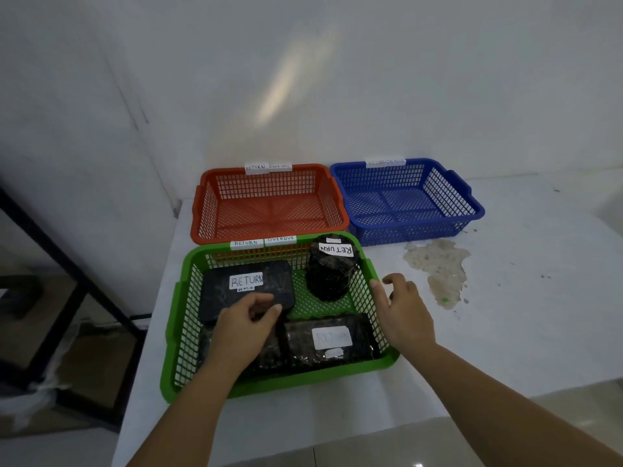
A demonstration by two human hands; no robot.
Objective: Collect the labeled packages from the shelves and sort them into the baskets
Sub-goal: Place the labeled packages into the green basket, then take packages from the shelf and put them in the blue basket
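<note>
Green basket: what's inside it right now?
The green basket holds a flat package, a round package and a wrapped package, all labelled RETURN. The left hand hides anything beneath.

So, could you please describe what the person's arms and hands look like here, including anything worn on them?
Both arms are bare right up to the bottom edge of the frame: no sleeves show. The left hand and right hand wear no gloves, and no watch, bracelet or ring is visible on either wrist or the fingers that show. No markings or tattoos can be made out.
</note>
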